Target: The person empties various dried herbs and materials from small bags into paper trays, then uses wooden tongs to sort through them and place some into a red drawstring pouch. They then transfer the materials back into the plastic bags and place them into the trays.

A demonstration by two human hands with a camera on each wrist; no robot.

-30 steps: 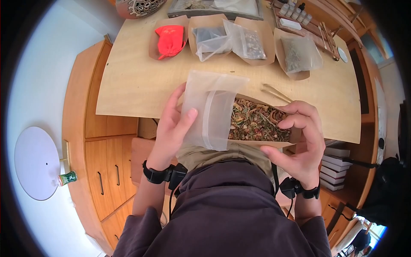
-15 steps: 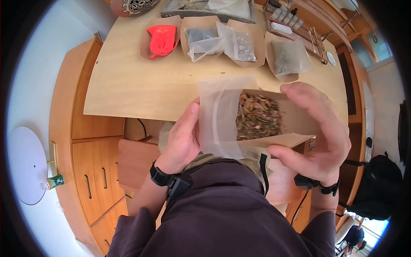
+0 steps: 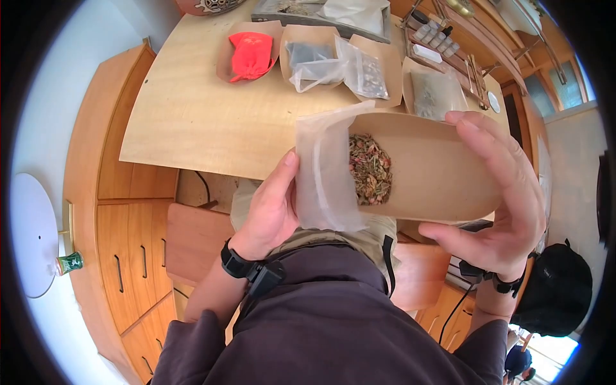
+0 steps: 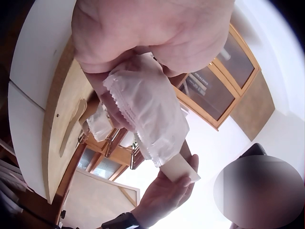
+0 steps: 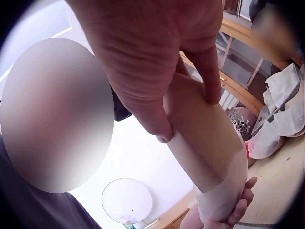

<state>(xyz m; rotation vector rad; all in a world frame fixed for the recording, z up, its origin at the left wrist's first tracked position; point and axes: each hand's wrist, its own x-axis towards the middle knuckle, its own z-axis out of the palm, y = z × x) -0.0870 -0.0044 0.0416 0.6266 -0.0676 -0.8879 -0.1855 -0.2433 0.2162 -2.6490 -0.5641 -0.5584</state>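
In the head view my left hand [image 3: 273, 205] holds a translucent pouch [image 3: 326, 173], its thumb along the near side. The pouch's open mouth fits over the left end of a brown paper tray [image 3: 436, 167]. Dried herb pieces [image 3: 371, 170] are gathered at that end, partly inside the pouch; the rest of the tray's floor shows bare. My right hand [image 3: 510, 199] grips the tray's right end between thumb and fingers on opposite edges. The left wrist view shows the pouch's crimped edge and underside [image 4: 147, 109]. In the right wrist view the tray [image 5: 205, 129] slants down into the pouch.
On the wooden table [image 3: 199, 128] behind stand paper trays with a red drawstring bag [image 3: 251, 56], a pouch of dark contents [image 3: 311, 58], a pouch of pale pieces [image 3: 366, 74] and a greenish pouch [image 3: 435, 90]. A rack with small bottles [image 3: 436, 38] is at the back right.
The tray has tilted toward the pouch, and the herbs have slid left from across the tray to the pouch's mouth. My right hand has shifted right to the tray's far end.
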